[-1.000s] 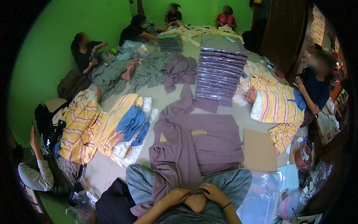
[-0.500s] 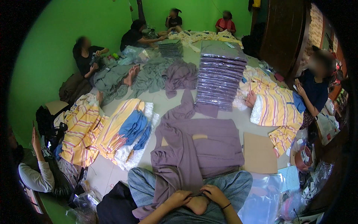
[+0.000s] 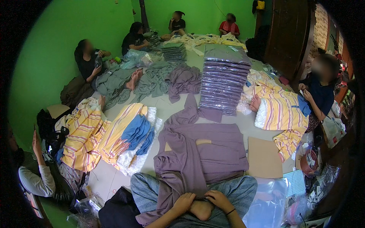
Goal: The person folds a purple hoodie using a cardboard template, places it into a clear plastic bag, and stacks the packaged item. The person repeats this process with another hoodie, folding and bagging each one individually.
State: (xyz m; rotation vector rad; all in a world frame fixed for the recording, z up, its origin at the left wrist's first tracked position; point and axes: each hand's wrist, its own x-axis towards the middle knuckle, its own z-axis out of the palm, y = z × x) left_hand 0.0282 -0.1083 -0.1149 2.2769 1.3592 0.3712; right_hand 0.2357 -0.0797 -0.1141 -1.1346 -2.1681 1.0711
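A mauve knitted garment point(image 3: 205, 152) lies spread flat on the floor in front of me, its lower edge draped over my crossed legs. My left hand point(image 3: 185, 201) and my right hand point(image 3: 217, 199) meet over my lap, both pinching the garment's hem next to my bare foot point(image 3: 201, 210). A brown cardboard sheet point(image 3: 264, 157) lies just right of the garment, and a small cardboard piece point(image 3: 202, 141) shows at its neck.
A tall stack of bagged mauve garments point(image 3: 224, 78) stands beyond. Yellow striped clothes point(image 3: 95, 135) and blue pieces point(image 3: 137, 131) pile at the left, more striped ones point(image 3: 283, 114) at the right. Clear plastic bags point(image 3: 268, 203) lie by my right knee. Several seated people ring the room.
My hands have stayed together at the hem over my lap, shifting only slightly. The view has tipped a little.
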